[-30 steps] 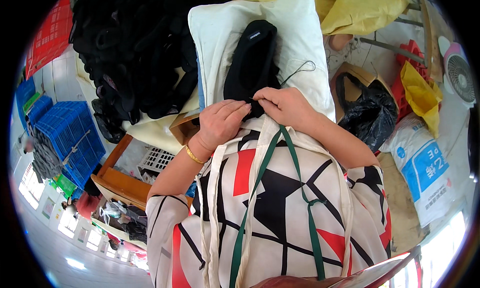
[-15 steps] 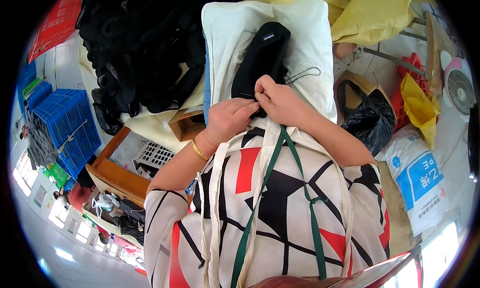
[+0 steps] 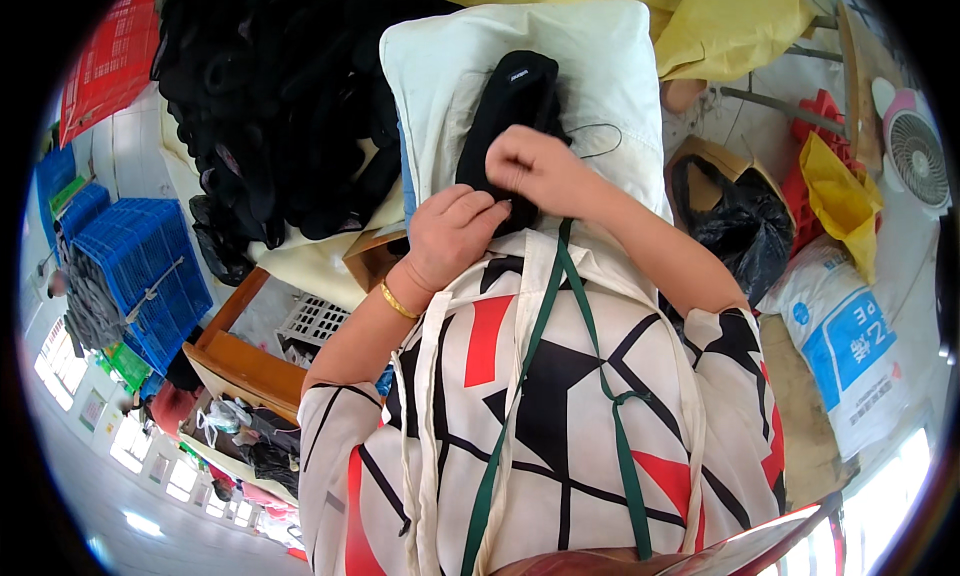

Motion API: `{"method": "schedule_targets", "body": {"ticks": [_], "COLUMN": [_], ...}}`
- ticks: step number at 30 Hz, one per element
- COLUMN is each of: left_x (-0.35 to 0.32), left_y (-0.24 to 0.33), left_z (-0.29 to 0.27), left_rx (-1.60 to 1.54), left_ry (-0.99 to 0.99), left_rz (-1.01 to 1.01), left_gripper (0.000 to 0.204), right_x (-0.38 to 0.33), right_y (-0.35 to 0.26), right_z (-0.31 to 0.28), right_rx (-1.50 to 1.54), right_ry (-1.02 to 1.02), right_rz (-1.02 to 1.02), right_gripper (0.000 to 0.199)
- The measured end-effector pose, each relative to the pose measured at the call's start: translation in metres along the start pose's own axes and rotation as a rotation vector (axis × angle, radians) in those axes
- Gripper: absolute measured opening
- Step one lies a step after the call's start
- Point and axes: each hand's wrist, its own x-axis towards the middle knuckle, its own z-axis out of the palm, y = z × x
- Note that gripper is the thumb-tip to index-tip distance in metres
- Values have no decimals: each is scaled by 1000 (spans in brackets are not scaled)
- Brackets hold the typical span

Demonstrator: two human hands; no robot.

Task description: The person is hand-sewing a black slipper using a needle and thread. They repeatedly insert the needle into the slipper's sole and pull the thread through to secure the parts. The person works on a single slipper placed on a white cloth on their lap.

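A long, soft black fabric piece, rounded like a slipper and bearing a small pale label near its far end, lies on a white cloth-covered cushion in front of me. My left hand pinches its near edge between thumb and fingers. Over the piece's right side, my right hand is lifted with curled, closed fingers, a little blurred. Whatever it may hold is too small to make out. A thin dark thread loops across the cushion beyond my right hand.
A big heap of similar black pieces covers the left side. Right of the cushion stands a cardboard box with a black plastic bag, then a white-and-blue sack and a fan. Blue crates are at far left.
My right hand has moved up and away from my left fingertips, where the two met before. The left hand keeps its pinch. The thread loop has shifted shape.
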Motion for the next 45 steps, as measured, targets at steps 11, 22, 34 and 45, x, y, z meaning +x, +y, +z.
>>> {"method": "schedule_targets", "body": {"ticks": [11, 22, 34, 45], "left_x": [13, 17, -1, -2], "left_y": [-2, 1, -3, -2], "left_z": [3, 1, 7, 11], "left_rx": [-154, -157, -163, -164], "left_ry": [-120, -118, -7, 69], "left_rz": [-219, -295, -257, -245], "left_gripper": [29, 28, 31, 30], "right_x": [-16, -23, -47, -44], "right_y": [-11, -38, -38, -44], "right_z": [-190, -82, -14, -9], "right_rx": [932, 358, -291, -387], "right_ry": [1001, 296, -108, -198], "right_rz": [258, 493, 266, 325], "right_gripper": [18, 10, 11, 12]}}
